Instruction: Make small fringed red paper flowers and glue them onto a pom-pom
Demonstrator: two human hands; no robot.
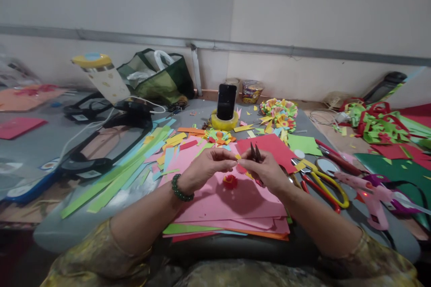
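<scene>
Over a stack of pink paper sheets (208, 204), my two hands meet fingertip to fingertip. My left hand (215, 163), with a green bead bracelet (180, 188) at the wrist, is pinched on a small yellow paper piece (238, 157). The thumb and forefinger of my right hand (264, 170) reach the same piece. Scissors (256, 152) with dark blades pointing up sit in the right hand's grip; their handles are mostly hidden. Just below the fingers, a small red paper flower (230, 182) with a yellow centre rests on the pink sheet. Red paper (269, 148) lies behind the right hand.
Paper strips (134, 166) cover the left side. Ahead, a phone (226, 101) stands in a yellow tape roll (224, 121). On the right lie yellow-handled pliers (332, 186) and a pink glue gun (372, 195). A bottle (104, 78) and green bag (161, 78) stand at back left.
</scene>
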